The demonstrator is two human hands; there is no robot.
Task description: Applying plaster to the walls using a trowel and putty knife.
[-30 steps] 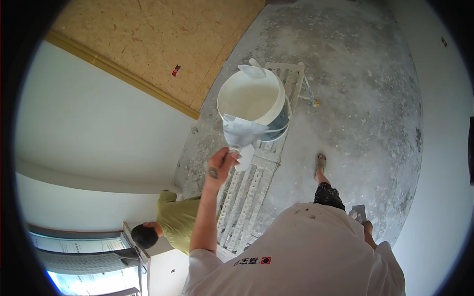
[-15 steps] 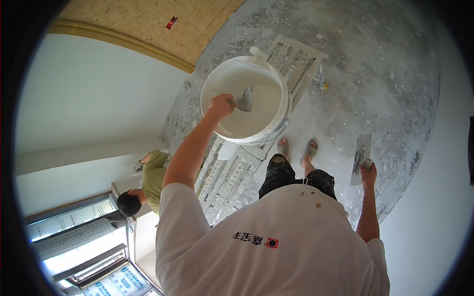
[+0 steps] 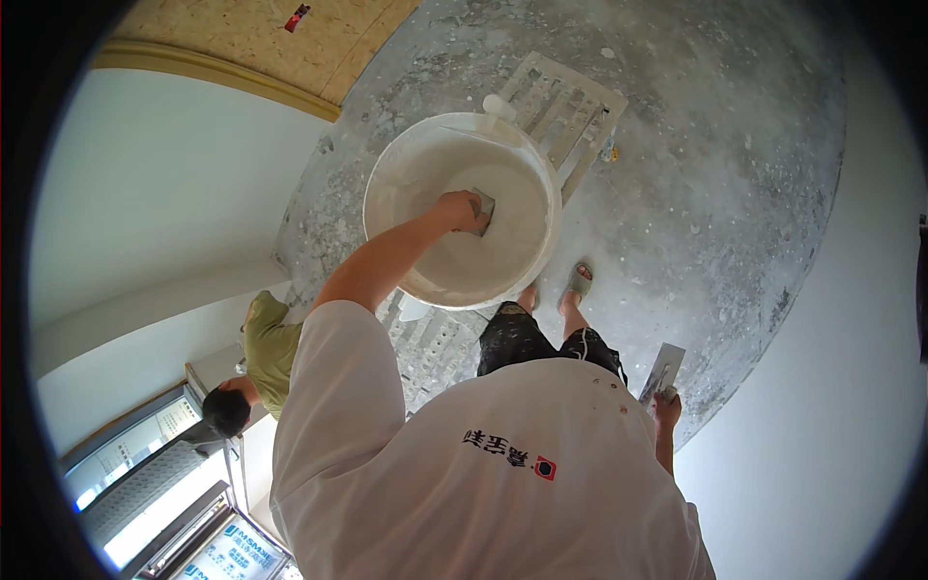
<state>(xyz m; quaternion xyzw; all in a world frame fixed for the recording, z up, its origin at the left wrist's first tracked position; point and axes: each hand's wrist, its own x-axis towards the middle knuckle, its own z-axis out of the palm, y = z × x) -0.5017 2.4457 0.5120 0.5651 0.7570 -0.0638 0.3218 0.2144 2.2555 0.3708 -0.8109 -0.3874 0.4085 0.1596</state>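
Note:
My left hand reaches inside a large white bucket and is closed round the handle of a putty knife. Its metal blade is down at the pale putty in the bucket; how deep it sits I cannot tell. Low on my right side, my right hand grips a flat steel plastering trowel, its rectangular blade pointing away from me. The bucket stands on a putty-spattered slatted bench, and its body hides the middle of it.
A co-worker in a green shirt is at the left, near a window. White walls rise at the left and right. Wood-chip board lies at the upper left. Grey floor with white spatter surrounds the bench.
My left hand has moved deeper over the bucket's middle with the putty knife. My right hand has drawn the trowel closer to my body. The view has shifted a little.

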